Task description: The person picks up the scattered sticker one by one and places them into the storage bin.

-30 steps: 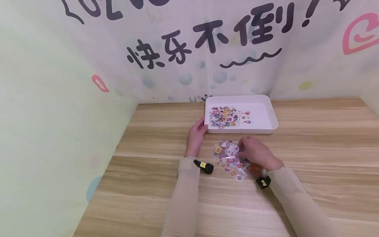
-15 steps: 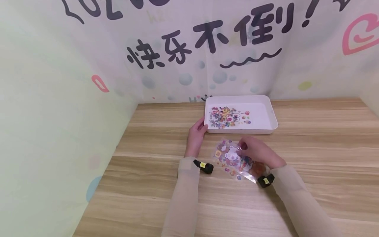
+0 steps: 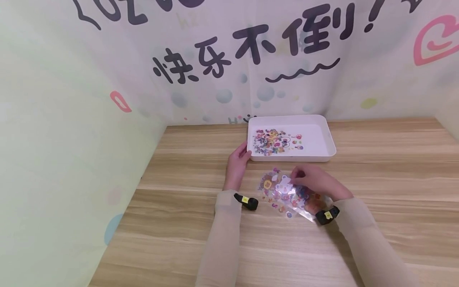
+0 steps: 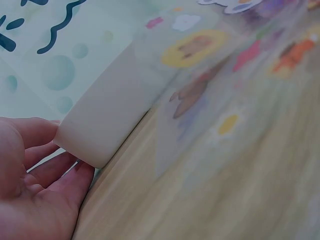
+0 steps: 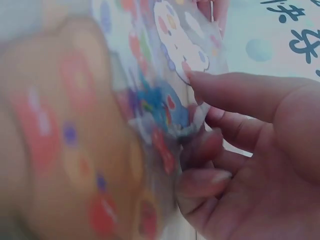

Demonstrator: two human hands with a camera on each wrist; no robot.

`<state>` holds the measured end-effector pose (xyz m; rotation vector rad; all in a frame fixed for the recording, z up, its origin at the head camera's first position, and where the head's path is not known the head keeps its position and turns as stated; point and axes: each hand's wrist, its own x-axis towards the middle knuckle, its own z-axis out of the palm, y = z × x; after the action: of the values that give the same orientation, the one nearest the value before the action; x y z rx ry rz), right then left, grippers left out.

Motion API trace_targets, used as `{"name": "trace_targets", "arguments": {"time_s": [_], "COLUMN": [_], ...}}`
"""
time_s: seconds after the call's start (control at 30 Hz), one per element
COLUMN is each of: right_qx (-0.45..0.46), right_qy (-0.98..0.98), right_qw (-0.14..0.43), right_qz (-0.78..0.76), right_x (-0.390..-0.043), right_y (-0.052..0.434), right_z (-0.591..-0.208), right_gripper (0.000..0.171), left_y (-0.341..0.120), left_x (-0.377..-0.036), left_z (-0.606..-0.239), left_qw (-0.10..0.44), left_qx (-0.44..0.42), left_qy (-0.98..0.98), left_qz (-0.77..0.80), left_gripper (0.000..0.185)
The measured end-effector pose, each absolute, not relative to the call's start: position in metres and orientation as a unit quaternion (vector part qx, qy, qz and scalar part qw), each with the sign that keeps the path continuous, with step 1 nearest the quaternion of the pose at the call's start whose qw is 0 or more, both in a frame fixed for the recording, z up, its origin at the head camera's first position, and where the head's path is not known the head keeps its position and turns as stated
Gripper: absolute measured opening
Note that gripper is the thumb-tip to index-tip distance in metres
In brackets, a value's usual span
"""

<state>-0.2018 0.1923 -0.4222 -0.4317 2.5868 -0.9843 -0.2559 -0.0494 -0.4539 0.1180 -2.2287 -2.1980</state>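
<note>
One sticker sheet sits in the tray, a second is in my right hand just in front of it.

From the left: my left hand [image 3: 237,164] lies on the table [image 3: 179,223] with its fingers curled lightly round the near left corner of the white tray [image 3: 328,137], steadying it. In the tray I see one sheet of colourful stickers [image 3: 274,140] flat against its left half; the right half shows only white floor. Further right, my right hand [image 3: 317,182] pinches a clear sticker sheet [image 3: 283,191], thumb on top and fingers beneath, its far edge lifted a little off the wood. I judge the work partly done: one sheet is stowed, and this one is outside the tray, near its front wall.
</note>
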Motion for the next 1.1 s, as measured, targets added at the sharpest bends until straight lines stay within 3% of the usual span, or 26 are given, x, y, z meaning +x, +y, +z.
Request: {"name": "trace_targets", "arguments": {"time_s": [0.5,1.1], "right_qx": [-0.136,-0.122], "right_qy": [0.869,0.862], "right_qw": [0.219,0.222], "right_qz": [-0.423,-0.44], "right_x": [-0.2024,-0.2017], "right_y": [0.1997,0.1981], "right_z": [-0.4226,-0.4249], "right_gripper": [0.013,0.014], "left_y": [-0.0495,-0.0496], "left_x": [-0.2558,-0.2535], "left_z": [-0.4524,-0.4505], "left_qw": [-0.003,0.0], "left_qx": [0.04,0.04], "left_qy": [-0.707,-0.714], "left_qz": [-0.706,-0.699], "left_gripper": [0.041,0.042]}}
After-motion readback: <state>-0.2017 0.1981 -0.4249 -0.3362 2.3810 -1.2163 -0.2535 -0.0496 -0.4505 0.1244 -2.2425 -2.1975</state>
